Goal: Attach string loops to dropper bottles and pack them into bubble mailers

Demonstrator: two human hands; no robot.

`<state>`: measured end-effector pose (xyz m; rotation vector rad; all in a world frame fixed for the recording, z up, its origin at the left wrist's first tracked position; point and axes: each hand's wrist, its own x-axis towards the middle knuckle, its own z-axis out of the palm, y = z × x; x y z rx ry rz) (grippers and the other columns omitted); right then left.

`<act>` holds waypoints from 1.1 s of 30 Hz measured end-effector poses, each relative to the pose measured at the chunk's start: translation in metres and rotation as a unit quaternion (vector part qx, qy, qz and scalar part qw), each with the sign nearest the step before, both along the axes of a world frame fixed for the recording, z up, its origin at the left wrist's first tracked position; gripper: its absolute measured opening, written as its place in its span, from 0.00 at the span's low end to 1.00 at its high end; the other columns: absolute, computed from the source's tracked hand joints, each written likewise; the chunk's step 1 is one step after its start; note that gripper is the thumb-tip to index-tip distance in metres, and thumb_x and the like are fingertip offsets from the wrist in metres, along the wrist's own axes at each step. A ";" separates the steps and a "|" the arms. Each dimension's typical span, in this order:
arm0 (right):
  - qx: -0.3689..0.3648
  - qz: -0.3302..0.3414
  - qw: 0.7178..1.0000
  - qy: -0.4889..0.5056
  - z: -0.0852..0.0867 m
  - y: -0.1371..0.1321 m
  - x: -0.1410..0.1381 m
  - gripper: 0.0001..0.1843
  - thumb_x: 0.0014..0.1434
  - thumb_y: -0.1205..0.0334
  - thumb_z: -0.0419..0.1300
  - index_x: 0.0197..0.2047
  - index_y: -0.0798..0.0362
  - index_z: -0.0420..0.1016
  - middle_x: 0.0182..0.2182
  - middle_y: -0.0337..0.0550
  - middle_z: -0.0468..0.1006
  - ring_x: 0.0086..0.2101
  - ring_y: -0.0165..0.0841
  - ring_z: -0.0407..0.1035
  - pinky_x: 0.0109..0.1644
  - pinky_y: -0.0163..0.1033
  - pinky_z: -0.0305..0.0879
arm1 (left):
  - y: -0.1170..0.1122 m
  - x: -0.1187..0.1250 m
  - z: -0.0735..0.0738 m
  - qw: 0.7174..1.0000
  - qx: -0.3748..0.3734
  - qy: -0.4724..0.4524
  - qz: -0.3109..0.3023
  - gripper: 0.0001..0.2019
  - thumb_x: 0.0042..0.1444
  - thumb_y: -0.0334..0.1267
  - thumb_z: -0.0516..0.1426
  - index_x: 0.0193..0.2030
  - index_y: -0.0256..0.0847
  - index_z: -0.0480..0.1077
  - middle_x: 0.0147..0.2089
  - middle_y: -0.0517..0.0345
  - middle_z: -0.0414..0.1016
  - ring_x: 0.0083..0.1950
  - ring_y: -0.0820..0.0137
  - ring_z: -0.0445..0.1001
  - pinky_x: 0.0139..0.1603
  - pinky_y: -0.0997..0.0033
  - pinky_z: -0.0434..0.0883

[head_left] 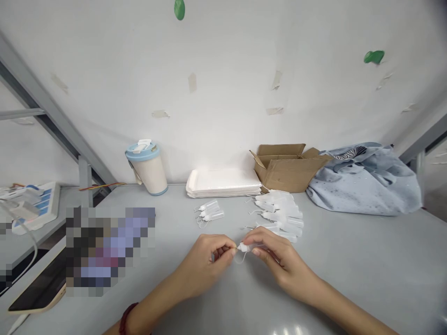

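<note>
A small white squeeze bottle (244,247) with a thin cord lies between the fingers of my right hand (279,258). Its pointed nozzle faces left. My left hand (209,258) is pinched closed right at the nozzle's tip; what its fingertips grip there is too small and covered to make out. Just behind my right hand spreads a pile of similar translucent bottles (284,216) with cords. Another small group of bottles (212,211), several of them side by side, lies beyond my left hand.
White padded envelopes (223,184) are stacked by the wall, beside an open cardboard box (288,172). A pale blue cloth bag (366,184) sits at right. At left are a lidded cup (148,170), a phone (42,284), a blurred-out patch and a power strip (45,207).
</note>
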<state>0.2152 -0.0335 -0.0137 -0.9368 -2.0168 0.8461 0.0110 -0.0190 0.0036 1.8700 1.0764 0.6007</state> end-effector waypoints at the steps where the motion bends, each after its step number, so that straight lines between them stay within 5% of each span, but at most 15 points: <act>1: 0.007 0.004 1.000 -0.002 0.000 0.000 0.000 0.12 0.64 0.68 0.47 0.46 0.49 0.68 0.40 0.43 0.73 0.41 0.33 0.67 0.44 0.40 0.64 | 0.000 0.000 0.000 1.000 -0.007 -0.005 -0.001 0.10 0.57 0.34 0.50 0.28 0.38 0.69 0.24 0.64 0.64 0.26 0.76 0.60 0.26 0.78 0.58; 10: -0.013 -0.019 1.000 0.007 0.007 0.003 0.005 0.11 0.65 0.63 0.48 0.46 0.49 0.70 0.40 0.44 0.74 0.40 0.33 0.69 0.43 0.40 0.66 | 0.011 -0.005 0.000 0.979 -0.151 -0.134 -0.033 0.16 0.60 0.44 0.49 0.31 0.34 0.71 0.26 0.60 0.67 0.25 0.75 0.65 0.29 0.74 0.64; 29: 0.036 0.001 0.999 -0.038 -0.002 -0.005 -0.002 0.12 0.65 0.66 0.46 0.47 0.48 0.67 0.40 0.44 0.74 0.40 0.33 0.69 0.43 0.40 0.68 | 0.004 -0.001 -0.001 0.983 -0.153 -0.105 -0.003 0.11 0.53 0.40 0.55 0.26 0.35 0.69 0.20 0.64 0.62 0.23 0.76 0.62 0.26 0.76 0.63; 33: 0.058 -0.034 0.990 -0.122 -0.001 -0.003 0.001 0.16 0.63 0.64 0.50 0.54 0.47 0.60 0.47 0.48 0.72 0.44 0.36 0.69 0.44 0.42 0.69 | 0.017 -0.012 0.002 0.996 -0.083 -0.032 0.017 0.11 0.55 0.41 0.53 0.28 0.35 0.70 0.22 0.63 0.64 0.25 0.74 0.63 0.27 0.75 0.62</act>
